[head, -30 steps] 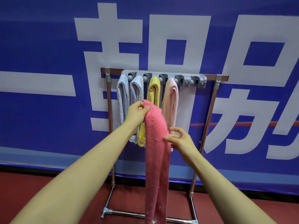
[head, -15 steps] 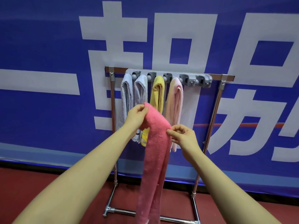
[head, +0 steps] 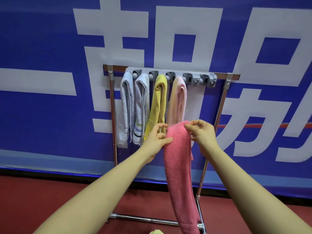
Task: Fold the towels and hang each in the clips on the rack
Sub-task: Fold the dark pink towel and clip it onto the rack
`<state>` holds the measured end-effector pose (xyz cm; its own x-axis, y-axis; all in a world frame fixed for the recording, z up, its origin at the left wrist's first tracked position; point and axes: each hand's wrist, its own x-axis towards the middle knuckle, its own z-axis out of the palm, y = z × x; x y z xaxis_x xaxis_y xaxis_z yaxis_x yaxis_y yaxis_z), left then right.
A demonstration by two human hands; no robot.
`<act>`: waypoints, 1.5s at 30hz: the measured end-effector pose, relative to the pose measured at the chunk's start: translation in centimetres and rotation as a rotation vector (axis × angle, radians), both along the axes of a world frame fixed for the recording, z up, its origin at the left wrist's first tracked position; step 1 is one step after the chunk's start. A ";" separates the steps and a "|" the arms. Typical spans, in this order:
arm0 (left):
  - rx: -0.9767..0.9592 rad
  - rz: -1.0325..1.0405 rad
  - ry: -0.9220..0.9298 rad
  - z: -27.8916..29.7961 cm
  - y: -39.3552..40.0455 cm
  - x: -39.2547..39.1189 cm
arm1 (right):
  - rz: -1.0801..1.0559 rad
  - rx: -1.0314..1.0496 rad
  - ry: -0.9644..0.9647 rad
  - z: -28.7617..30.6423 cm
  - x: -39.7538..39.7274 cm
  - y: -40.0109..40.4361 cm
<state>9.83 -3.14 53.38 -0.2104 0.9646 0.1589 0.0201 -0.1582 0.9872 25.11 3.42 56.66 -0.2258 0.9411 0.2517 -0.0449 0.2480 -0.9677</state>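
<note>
Fingers of left hand [head: 156, 138] pinch the left edge of the folded pink towel [head: 179, 168] near its top; right hand [head: 201, 133] pinches the right edge at the fold. Towel hangs long between both hands, in front of the rack [head: 224, 92], below the clip bar [head: 170, 75]. Four towels already clipped, left to right: grey towel [head: 125, 108], white striped towel [head: 141, 107], yellow towel [head: 157, 103], pale pink towel [head: 179, 100]. Two rightmost clips [head: 200, 80] bare, up and right of the hands. Behind: blue banner [head: 42, 39] with big white characters. Red floor [head: 42, 196] below; rack's base bar [head: 143, 218] near. Yellowish scrap [head: 156, 232] at bottom edge, unclear what.
</note>
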 end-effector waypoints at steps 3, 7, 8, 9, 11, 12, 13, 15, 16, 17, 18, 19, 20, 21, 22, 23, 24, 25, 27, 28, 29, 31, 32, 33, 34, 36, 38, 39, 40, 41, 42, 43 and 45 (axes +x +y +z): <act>-0.036 -0.023 -0.110 0.7 0.5 1.1 | 0.008 0.012 0.025 0.2 1.1 0.2; -0.155 -0.094 -0.238 1.0 0.4 1.8 | 0.007 0.028 0.058 0.5 1.8 0.3; -0.176 -0.111 -0.189 0.9 0.3 1.8 | 0.001 0.024 0.065 0.5 1.9 0.3; -0.184 -0.110 -0.142 0.8 0.3 1.8 | -0.005 0.017 0.074 0.5 1.9 0.4; -0.186 -0.059 -0.061 0.8 0.3 1.8 | -0.027 -0.001 0.084 0.3 2.0 0.5; -0.171 -0.035 -0.037 0.8 0.3 1.7 | -0.043 -0.011 0.084 0.1 2.0 0.5; -0.156 -0.016 -0.024 1.0 0.3 1.7 | -0.056 -0.021 0.085 0.0 2.0 0.5; -0.120 0.006 0.025 1.4 0.1 1.7 | -0.070 -0.038 0.096 -0.2 2.1 0.5; -0.098 0.007 0.076 1.5 0.0 1.7 | -0.072 -0.042 0.102 -0.3 2.2 0.5; -0.074 0.011 0.134 1.7 0.0 1.7 | -0.073 -0.042 0.105 -0.3 2.2 0.4; -0.053 0.006 0.189 1.9 -0.1 1.7 | -0.074 -0.038 0.105 -0.2 2.3 0.4; -0.035 0.000 0.232 2.1 -0.1 1.8 | -0.074 -0.031 0.107 -0.1 2.3 0.4; -0.021 -0.006 0.264 2.4 -0.2 1.8 | -0.077 -0.023 0.114 0.1 2.3 0.4; -0.008 -0.009 0.281 2.8 -0.2 2.0 | -0.083 -0.014 0.121 0.2 2.3 0.4; -0.002 0.000 0.291 3.1 -0.2 2.0 | -0.092 -0.005 0.126 0.4 2.3 0.5; 0.004 0.021 0.290 3.4 -0.2 2.3 | -0.102 0.001 0.134 0.5 2.3 0.6; 0.013 0.053 0.279 3.8 -0.1 2.5 | -0.106 0.004 0.147 0.6 2.3 0.6; 0.026 0.095 0.256 4.3 0.0 2.7 | -0.097 0.001 0.166 0.7 2.3 0.7; 0.079 0.171 0.199 5.3 0.2 3.0 | -0.035 -0.025 0.207 0.6 2.4 0.8; 0.106 0.192 0.191 5.9 0.4 3.1 | 0.010 -0.046 0.226 0.4 2.5 0.8; 0.122 0.204 0.201 6.4 0.6 3.1 | 0.057 -0.074 0.246 0.1 2.4 0.8; 0.127 0.215 0.235 7.4 0.9 3.1 | 0.130 -0.144 0.286 -0.7 2.1 0.6; 0.119 0.218 0.249 7.6 1.0 3.0 | 0.151 -0.177 0.300 -1.1 1.9 0.3; 0.109 0.220 0.258 7.7 1.1 2.9 | 0.162 -0.201 0.304 -1.5 1.7 0.1; 0.098 0.219 0.262 7.8 1.1 2.8 | 0.162 -0.210 0.295 -1.9 1.4 -0.2; 0.086 0.199 0.266 7.7 0.8 2.6 | 0.132 -0.193 0.263 -2.4 1.1 -0.4; 0.080 0.184 0.282 7.4 0.5 2.2 | 0.085 -0.177 0.245 -2.7 0.8 -0.6; 0.083 0.187 0.297 7.3 0.4 2.0 | 0.067 -0.174 0.237 -2.6 0.6 -0.6; 0.089 0.195 0.314 7.2 0.3 1.7 | 0.053 -0.167 0.220 -2.6 0.5 -0.6; 0.094 0.204 0.329 7.1 0.2 1.4 | 0.045 -0.158 0.200 -2.4 0.3 -0.7; 0.098 0.211 0.340 7.1 0.1 1.1 | 0.038 -0.151 0.181 -2.2 0.2 -0.7; 0.102 0.215 0.349 7.1 0.0 0.8 | 0.034 -0.147 0.168 -1.9 0.1 -0.8; 0.106 0.208 0.361 7.2 -0.1 0.4 | 0.043 -0.147 0.148 -1.4 -0.1 -1.0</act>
